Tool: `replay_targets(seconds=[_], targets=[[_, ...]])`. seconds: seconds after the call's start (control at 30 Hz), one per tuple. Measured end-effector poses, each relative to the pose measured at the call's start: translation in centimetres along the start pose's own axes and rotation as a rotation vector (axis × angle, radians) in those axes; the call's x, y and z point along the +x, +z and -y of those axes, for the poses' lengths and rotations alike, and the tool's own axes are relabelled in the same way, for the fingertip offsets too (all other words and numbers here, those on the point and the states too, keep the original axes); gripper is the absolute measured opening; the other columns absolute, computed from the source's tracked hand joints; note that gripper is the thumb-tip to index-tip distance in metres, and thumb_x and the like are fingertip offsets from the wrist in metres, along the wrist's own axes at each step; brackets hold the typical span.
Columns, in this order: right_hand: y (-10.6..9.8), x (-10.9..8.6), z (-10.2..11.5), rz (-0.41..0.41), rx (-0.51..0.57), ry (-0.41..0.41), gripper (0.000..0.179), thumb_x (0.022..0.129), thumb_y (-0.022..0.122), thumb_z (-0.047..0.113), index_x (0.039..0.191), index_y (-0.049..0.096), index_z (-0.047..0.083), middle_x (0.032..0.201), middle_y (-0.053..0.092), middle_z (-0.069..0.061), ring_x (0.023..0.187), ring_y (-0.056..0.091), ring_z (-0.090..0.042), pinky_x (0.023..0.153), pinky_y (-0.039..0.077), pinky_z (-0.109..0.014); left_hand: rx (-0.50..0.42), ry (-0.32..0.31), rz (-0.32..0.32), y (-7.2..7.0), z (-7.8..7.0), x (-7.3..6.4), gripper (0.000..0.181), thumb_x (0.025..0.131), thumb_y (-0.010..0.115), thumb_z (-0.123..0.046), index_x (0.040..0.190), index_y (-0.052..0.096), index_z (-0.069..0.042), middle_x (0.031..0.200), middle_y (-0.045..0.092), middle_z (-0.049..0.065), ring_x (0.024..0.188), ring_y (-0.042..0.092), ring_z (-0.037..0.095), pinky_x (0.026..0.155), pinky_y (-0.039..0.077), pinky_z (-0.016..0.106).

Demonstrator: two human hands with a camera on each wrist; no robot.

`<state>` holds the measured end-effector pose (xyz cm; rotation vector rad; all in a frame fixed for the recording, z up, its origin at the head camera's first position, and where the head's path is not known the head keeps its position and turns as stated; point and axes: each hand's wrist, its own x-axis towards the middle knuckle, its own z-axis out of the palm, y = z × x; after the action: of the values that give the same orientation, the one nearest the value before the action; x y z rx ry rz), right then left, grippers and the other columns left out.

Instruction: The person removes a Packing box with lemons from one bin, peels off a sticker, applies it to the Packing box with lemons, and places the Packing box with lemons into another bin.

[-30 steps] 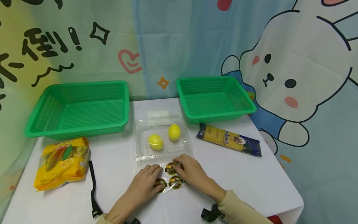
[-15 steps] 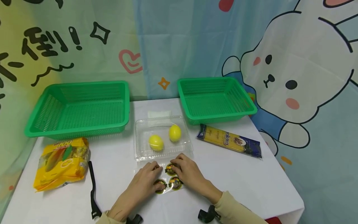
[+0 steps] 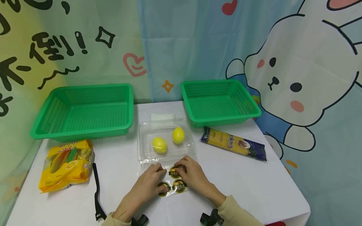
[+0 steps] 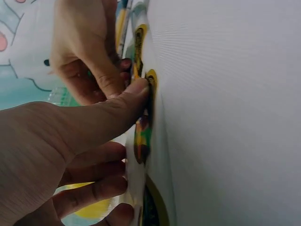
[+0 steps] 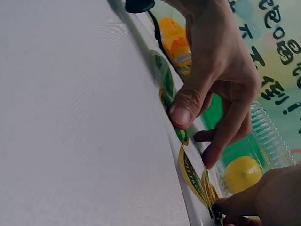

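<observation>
A clear sheet of round black-and-yellow stickers lies on the white table between the two hands. The left hand rests on its left side, thumb pressing near a lower sticker and fingers spread above; in the right wrist view this thumb and index finger stand apart. The right hand pinches at the upper right sticker with thumb and fingertips, partly covering it. Just beyond the sheet is a clear plastic clamshell box with two yellow lemons, one nearer and one farther.
Two green baskets, left and right, stand at the back. A yellow mango-printed bag lies left, beside a black strap-like item. A blue-and-yellow pasta packet lies right. A patterned curtain hangs behind.
The head view has shifted slightly, so everything sits a little lower and to the right. Both hands stay at the sticker sheet, with only slight movement of the right fingers.
</observation>
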<state>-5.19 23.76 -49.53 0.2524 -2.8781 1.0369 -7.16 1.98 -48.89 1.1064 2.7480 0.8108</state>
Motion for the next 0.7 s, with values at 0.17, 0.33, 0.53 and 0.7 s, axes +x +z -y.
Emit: replay_targets(seconds=[0.17,0.33,0.53,0.7], targets=[[0.24,-0.27,-0.11,-0.015,0.012,0.015,0.016,0.091,0.081,0.010,0.107,0.079,0.007,0.092,0.064,0.001,0.071,0.049,-0.004,0.062,0.042,-0.021,-0.003,-0.030,0.009,0.03,-0.10,-0.09,0.056,0.073,0.095,-0.034,0.115,0.076,-0.003,0.103,0.061,-0.003,0.095,0.055,0.014,0.080,0.053,0.032],[0.13,-0.22,-0.27,-0.022,0.022,0.022,0.015,0.091,0.081,0.010,0.105,0.079,0.007,0.093,0.064,0.000,0.071,0.048,-0.004,0.062,0.042,-0.021,0.013,-0.009,0.027,-0.17,-0.21,0.17,0.054,0.075,0.094,-0.034,0.115,0.075,-0.003,0.104,0.061,-0.001,0.095,0.055,0.016,0.081,0.053,0.033],[0.34,0.04,-0.18,-0.047,0.029,0.012,0.013,0.091,0.081,0.009,0.104,0.079,0.008,0.091,0.062,-0.002,0.070,0.048,-0.005,0.062,0.042,-0.022,0.030,0.007,0.009,-0.42,-0.20,0.25,0.055,0.074,0.094,-0.032,0.114,0.075,-0.001,0.102,0.060,0.000,0.094,0.055,0.017,0.080,0.053,0.034],[0.48,-0.10,0.15,-0.026,0.049,0.058,0.013,0.091,0.080,0.009,0.104,0.078,0.008,0.088,0.059,-0.004,0.070,0.047,-0.006,0.063,0.040,-0.023,0.034,0.020,0.003,-0.22,-0.18,0.09,0.054,0.073,0.095,-0.031,0.113,0.075,-0.001,0.102,0.059,0.000,0.094,0.055,0.018,0.081,0.053,0.035]])
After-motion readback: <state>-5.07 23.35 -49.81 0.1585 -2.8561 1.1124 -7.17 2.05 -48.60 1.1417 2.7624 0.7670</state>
